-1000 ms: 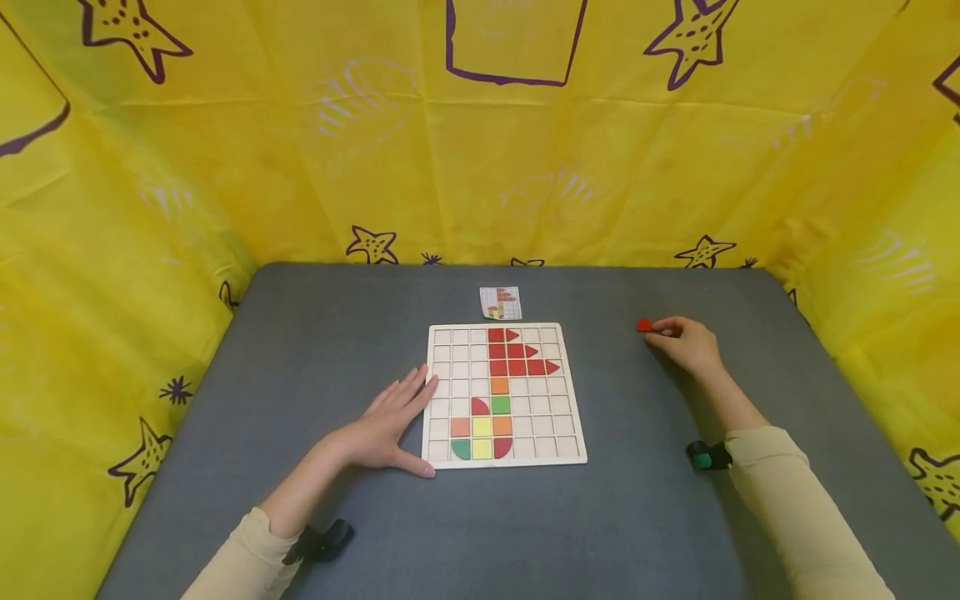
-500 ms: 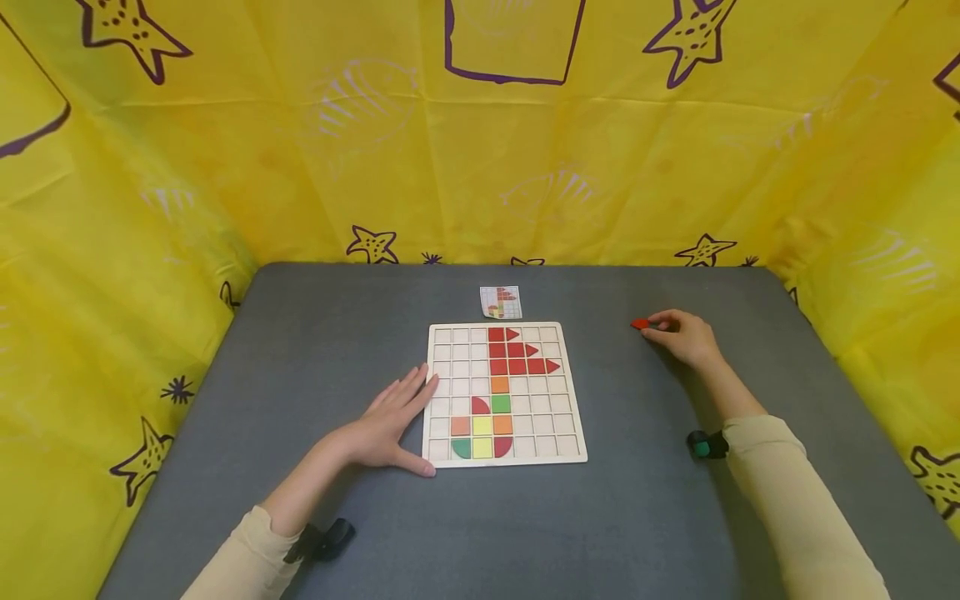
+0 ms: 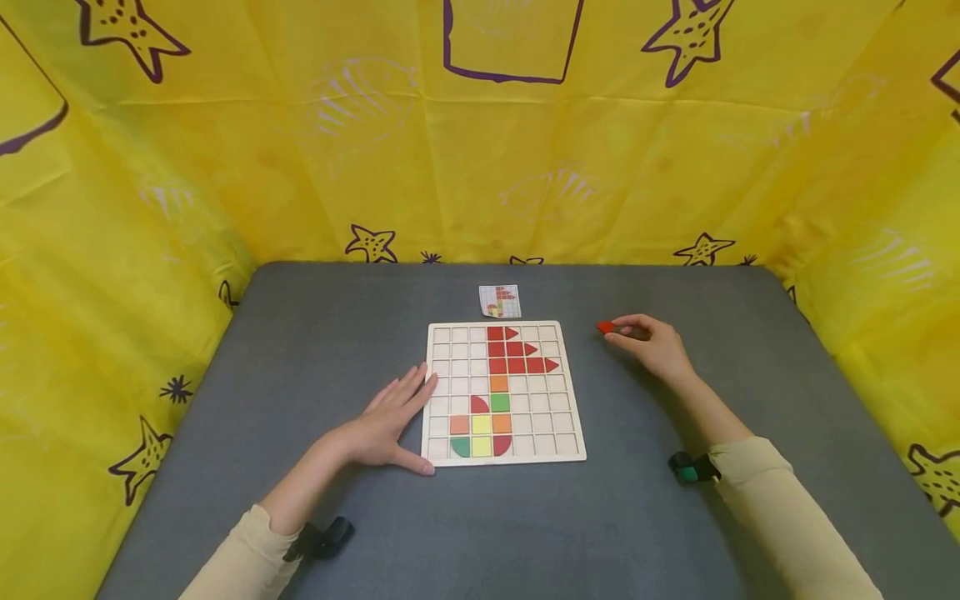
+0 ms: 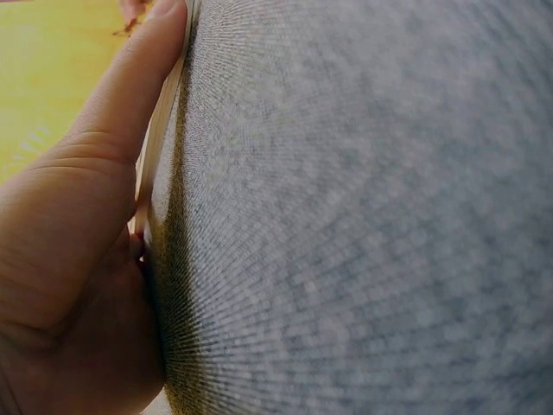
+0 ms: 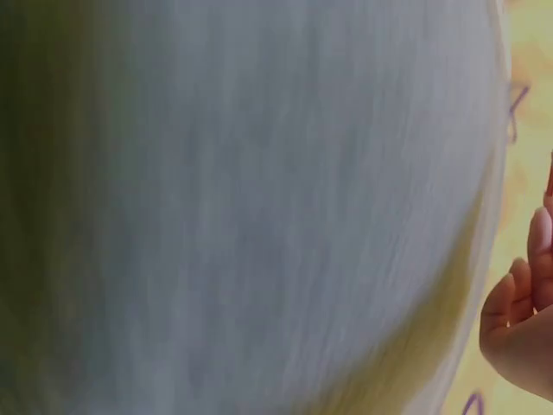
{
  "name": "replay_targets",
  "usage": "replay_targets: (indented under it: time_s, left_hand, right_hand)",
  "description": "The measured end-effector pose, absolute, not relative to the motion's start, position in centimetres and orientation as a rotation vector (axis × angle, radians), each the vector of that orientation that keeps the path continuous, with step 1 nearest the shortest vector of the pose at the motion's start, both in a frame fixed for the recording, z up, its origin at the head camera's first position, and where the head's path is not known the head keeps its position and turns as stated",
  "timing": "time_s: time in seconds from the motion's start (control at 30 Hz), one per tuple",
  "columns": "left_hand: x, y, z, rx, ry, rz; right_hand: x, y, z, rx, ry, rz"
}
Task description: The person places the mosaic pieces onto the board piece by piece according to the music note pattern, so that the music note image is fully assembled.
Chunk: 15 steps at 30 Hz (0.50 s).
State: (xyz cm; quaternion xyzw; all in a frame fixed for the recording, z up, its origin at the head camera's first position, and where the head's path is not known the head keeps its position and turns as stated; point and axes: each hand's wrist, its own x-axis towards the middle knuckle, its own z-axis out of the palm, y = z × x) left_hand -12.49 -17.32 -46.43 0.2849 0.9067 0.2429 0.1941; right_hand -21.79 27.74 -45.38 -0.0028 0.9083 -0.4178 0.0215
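Observation:
My left hand rests at the left edge of a pale wooden grid board, fingers spread and straight, thumb at the near corner. In the left wrist view the thumb lies along the board's edge. My right hand pinches a small red piece between thumb and fingertips, to the right of the board's far corner. Red squares and red pointed pieces fill three rows at the board's far side. Below them sit orange, green and yellow squares and several red and green quarter-round pieces.
A small paper card printed with a coloured grid pattern lies just beyond the board. The grey table is bordered by a yellow patterned cloth at the back and sides.
My right hand has moved left toward the board, carrying the red piece with it. The left hand stays in place at the board's edge.

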Motion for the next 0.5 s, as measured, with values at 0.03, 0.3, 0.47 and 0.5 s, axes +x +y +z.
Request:
replay_targets:
  time_s: [0.03,0.3,0.47,0.5]
  left_hand:
    - [-12.5,-17.3,-46.4,0.798,2.542,0.681]
    - [-12.4,-17.3,-46.1,0.799,2.538,0.682]
    - [-12.4,-17.3,-46.1,0.804,2.544,0.685]
    - [-12.4,-17.3,-46.1,0.804,2.544,0.687]
  right_hand:
    - [-21.6,27.2,-45.3,-0.014,2.802,-1.318]
    - [-20.0,22.3,-44.2,-0.169,2.692,-1.405]
    - [-19.1,18.9,-43.7,-0.319,2.652,-1.339]
    - [-18.9,18.3,-43.7,-0.344,2.645,-1.326]
